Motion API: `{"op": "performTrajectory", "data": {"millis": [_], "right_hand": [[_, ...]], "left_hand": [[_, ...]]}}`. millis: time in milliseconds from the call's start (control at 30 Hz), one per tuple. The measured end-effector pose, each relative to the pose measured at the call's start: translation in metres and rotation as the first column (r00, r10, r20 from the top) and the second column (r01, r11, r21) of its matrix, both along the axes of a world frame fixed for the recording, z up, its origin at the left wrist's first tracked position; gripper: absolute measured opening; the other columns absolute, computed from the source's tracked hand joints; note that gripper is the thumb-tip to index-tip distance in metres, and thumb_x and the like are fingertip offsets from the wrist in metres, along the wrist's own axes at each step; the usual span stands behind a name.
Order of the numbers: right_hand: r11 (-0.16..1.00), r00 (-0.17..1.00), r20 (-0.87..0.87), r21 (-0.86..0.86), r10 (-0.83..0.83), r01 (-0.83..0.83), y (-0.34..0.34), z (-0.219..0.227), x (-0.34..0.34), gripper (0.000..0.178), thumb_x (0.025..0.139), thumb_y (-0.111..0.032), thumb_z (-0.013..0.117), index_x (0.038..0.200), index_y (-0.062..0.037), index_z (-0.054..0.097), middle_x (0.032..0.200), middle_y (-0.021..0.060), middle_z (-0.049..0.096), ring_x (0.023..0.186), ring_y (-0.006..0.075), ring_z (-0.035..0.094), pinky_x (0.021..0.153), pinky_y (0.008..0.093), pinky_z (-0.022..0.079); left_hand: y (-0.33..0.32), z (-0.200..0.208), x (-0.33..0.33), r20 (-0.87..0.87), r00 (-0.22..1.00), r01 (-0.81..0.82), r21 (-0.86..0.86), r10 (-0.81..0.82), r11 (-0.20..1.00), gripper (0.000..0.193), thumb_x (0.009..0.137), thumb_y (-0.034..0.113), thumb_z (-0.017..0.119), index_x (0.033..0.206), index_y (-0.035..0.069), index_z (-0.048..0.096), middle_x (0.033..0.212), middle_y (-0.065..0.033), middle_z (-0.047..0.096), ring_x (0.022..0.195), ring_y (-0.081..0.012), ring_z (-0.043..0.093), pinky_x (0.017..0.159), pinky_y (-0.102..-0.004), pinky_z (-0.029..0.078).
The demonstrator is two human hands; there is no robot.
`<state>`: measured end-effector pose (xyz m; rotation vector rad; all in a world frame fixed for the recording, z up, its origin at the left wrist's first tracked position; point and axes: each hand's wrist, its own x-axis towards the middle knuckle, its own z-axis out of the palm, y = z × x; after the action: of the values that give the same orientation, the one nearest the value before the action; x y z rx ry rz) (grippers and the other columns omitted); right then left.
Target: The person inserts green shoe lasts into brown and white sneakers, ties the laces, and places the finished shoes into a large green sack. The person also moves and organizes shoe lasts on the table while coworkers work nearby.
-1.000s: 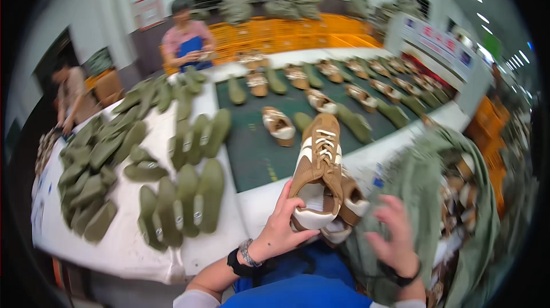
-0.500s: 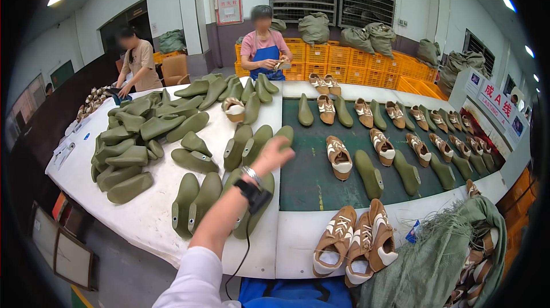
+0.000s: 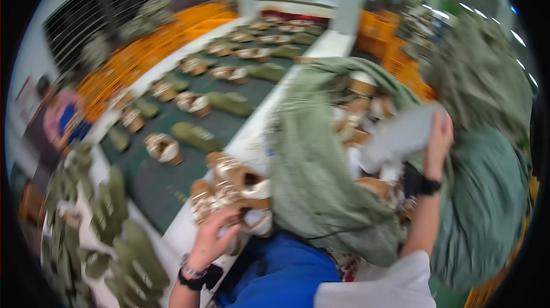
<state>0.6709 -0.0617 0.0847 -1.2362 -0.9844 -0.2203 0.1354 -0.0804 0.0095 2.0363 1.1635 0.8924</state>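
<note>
My left hand (image 3: pixel 215 241) is at the near edge of the white tabletop, its fingers apart and holding nothing. It is right beside several brown-and-white sneakers (image 3: pixel 238 185); blur hides whether it touches them. My right hand (image 3: pixel 439 143) grips one edge of a pale grey flat sheet (image 3: pixel 398 137), tilted over the mouth of a green woven sack (image 3: pixel 326 187). Inside the open sack lie several more brown-and-white shoes (image 3: pixel 362 85), partly covered by the sheet. Motion blur softens the whole picture.
A dark green conveyor belt (image 3: pixel 134 162) carries rows of sneakers and olive shoe lasts (image 3: pixel 229 103). More lasts (image 3: pixel 140 253) lie on the left table. Full green sacks (image 3: pixel 481 199) stand at right. Orange crates (image 3: pixel 114 81) line the wall, near a person in pink (image 3: pixel 63 114).
The view has swung right toward the sack. My left hand has left the shoe lasts and come beside the sneakers. My right hand, unseen before, now shows with the pale grey sheet.
</note>
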Motion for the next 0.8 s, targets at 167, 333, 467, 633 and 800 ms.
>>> {"op": "performTrajectory", "data": {"millis": [167, 333, 467, 633, 800], "right_hand": [[0.859, 0.773, -0.411, 0.393, 0.483, -0.328, 0.046, 0.085, -0.026, 0.028, 0.096, -0.023, 0.056, 0.112, -0.0006, 0.057, 0.1, 0.0048, 0.063, 0.088, 0.0127, 0.059, 0.078, 0.0278, 0.048], [0.747, 0.508, -0.586, 0.282, 0.631, -0.602, 0.084, 0.069, -0.123, 0.026, 0.096, -0.023, 0.057, 0.111, -0.0017, 0.06, 0.098, 0.0036, 0.066, 0.086, 0.0114, 0.062, 0.077, 0.0264, 0.049], [0.519, 0.305, -0.627, 0.186, 0.717, -0.835, 0.091, 0.044, -0.191, 0.027, 0.097, -0.024, 0.054, 0.11, -0.0019, 0.061, 0.098, 0.0034, 0.066, 0.088, 0.0108, 0.062, 0.078, 0.026, 0.05], [0.277, 0.198, -0.729, -0.013, 0.655, -0.961, 0.099, 0.033, -0.209, 0.032, 0.099, -0.029, 0.049, 0.116, -0.003, 0.056, 0.105, 0.004, 0.063, 0.091, 0.0112, 0.061, 0.081, 0.0285, 0.05], [0.523, 0.627, -0.264, -0.371, 0.733, -0.767, 0.08, 0.018, -0.24, 0.045, 0.094, -0.019, 0.056, 0.132, 0.0005, 0.044, 0.114, 0.0059, 0.056, 0.094, 0.0141, 0.057, 0.082, 0.0277, 0.047]], "left_hand": [[0.006, 0.035, 0.045, 0.158, 0.987, -0.029, -0.043, 0.035, 0.999, 0.051, 0.079, 0.006, 0.07, 0.126, 0.0, 0.051, 0.118, -0.0153, 0.062, 0.113, -0.0266, 0.058, 0.095, -0.037, 0.045], [0.001, 0.053, 0.073, 0.524, 0.852, 0.154, -0.258, 0.004, 0.954, 0.109, 0.074, 0.017, 0.079, 0.15, 0.009, 0.002, 0.151, -0.0178, 0.023, 0.139, -0.0318, 0.025, 0.109, -0.0456, 0.031], [0.0, 0.051, 0.074, 0.737, 0.662, 0.243, -0.38, 0.133, 0.893, 0.104, 0.076, 0.013, 0.075, 0.15, 0.008, 0.003, 0.15, -0.0146, 0.027, 0.138, -0.0269, 0.029, 0.11, -0.0397, 0.03], [-0.013, 0.051, 0.033, 0.815, 0.516, 0.416, -0.506, 0.262, 0.756, 0.094, 0.076, 0.005, 0.07, 0.149, 0.006, 0.01, 0.145, -0.0113, 0.033, 0.134, -0.0227, 0.036, 0.11, -0.0348, 0.03], [-0.028, 0.047, 0.021, 0.657, 0.695, -0.138, -0.278, 0.293, 0.951, 0.08, 0.068, 0.004, 0.073, 0.137, 0.008, 0.032, 0.128, -0.0125, 0.043, 0.123, -0.0258, 0.044, 0.102, -0.0385, 0.039]]}}
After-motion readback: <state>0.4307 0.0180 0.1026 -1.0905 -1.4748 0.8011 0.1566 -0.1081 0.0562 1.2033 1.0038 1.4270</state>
